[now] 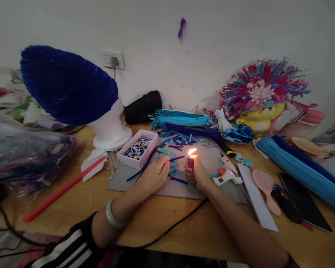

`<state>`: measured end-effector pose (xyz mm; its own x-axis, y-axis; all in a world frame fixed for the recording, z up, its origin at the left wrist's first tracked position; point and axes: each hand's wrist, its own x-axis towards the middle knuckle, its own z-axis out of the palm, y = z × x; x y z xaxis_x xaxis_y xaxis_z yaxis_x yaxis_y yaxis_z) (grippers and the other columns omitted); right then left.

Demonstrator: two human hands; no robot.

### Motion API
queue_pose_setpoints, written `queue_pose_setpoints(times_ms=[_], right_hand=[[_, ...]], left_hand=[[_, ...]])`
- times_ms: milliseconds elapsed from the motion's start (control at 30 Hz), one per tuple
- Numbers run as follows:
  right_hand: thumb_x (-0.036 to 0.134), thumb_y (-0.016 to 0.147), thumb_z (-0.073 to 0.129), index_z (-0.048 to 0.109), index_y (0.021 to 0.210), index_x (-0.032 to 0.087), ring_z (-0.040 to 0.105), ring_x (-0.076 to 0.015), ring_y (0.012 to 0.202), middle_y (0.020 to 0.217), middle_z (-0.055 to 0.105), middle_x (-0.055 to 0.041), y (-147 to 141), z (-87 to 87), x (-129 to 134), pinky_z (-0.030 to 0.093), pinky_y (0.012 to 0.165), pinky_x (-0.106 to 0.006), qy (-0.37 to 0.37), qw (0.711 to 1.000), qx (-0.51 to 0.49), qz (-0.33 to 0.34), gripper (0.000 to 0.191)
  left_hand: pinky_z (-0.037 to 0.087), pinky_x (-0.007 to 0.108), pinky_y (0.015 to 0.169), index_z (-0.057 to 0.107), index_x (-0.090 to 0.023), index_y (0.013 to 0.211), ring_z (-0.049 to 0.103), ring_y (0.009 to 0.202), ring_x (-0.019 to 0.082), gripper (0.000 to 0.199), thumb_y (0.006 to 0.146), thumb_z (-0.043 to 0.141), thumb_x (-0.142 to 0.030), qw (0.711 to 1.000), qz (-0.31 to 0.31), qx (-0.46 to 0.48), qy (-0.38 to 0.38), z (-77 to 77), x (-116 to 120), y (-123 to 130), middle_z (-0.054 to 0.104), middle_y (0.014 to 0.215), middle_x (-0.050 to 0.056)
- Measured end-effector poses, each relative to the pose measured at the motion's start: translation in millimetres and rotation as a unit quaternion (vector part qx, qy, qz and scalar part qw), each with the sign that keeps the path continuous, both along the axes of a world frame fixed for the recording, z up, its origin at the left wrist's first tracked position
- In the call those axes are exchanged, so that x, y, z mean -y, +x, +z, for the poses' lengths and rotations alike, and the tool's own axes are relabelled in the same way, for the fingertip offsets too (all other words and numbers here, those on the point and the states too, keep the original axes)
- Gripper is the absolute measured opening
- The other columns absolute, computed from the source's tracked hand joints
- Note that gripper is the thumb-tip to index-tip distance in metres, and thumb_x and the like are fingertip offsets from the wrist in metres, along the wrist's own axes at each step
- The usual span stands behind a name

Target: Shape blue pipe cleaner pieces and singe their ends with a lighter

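Note:
My right hand point(197, 173) is closed around a red lighter point(190, 162), whose flame point(192, 152) is lit. Just left of the flame, my left hand point(156, 172) pinches a short dark blue fuzzy stem point(176, 158) that points toward the lighter. The stem's tip is a little apart from the flame. Under both hands lies a grey mat point(145, 185) with cut blue pieces point(174, 169) on it. A pink box point(134, 162) of mixed beads stands to the left of my left hand.
A foam head point(111, 126) bearing a large blue headpiece point(69, 87) stands at the back left. Right of my right hand lies a white glue gun point(227, 176). A pink brush point(264, 186) and blue stem bundles point(298, 167) lie further right. A black cable point(173, 227) crosses the front.

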<state>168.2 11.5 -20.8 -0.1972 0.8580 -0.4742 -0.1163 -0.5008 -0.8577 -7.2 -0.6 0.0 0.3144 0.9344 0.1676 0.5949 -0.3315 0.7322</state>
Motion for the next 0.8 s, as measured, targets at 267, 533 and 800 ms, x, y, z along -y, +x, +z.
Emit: queue_pose_setpoints(times_ms=[267,533,800], right_hand=[[0.046,0.099,0.011,0.024,0.049,0.024,0.007,-0.0069,0.033,0.036,0.014,0.0068,-6.7,13.6,2.6,0.006,0.032,-0.018,-0.058,0.997,0.027,-0.032,0.056],[0.05,0.099,0.011,0.027,0.049,0.024,0.007,-0.0077,0.035,0.038,0.015,0.0067,-4.2,10.0,3.2,0.006,0.033,-0.019,-0.037,0.999,0.028,-0.01,0.058],[0.051,0.099,0.017,0.026,0.051,0.024,0.009,-0.0072,0.034,0.038,0.017,0.0071,-6.5,13.6,4.8,0.007,0.034,-0.019,-0.04,0.998,0.05,-0.015,0.056]], left_hand=[[0.036,0.032,0.062,0.031,-0.027,0.067,0.052,0.059,0.02,0.025,0.091,0.026,-0.032,1.0,-0.011,-0.008,-0.01,-0.3,-0.2,0.2,0.049,0.058,-0.001],[0.035,0.031,0.059,0.032,-0.026,0.067,0.05,0.056,0.019,0.025,0.092,0.029,-0.03,1.0,-0.013,-0.016,-0.008,0.0,0.5,1.3,0.047,0.056,-0.003],[0.034,0.03,0.057,0.032,-0.026,0.067,0.049,0.054,0.018,0.025,0.092,0.03,-0.029,1.0,-0.016,-0.014,-0.015,0.4,0.4,1.4,0.047,0.055,-0.003]])
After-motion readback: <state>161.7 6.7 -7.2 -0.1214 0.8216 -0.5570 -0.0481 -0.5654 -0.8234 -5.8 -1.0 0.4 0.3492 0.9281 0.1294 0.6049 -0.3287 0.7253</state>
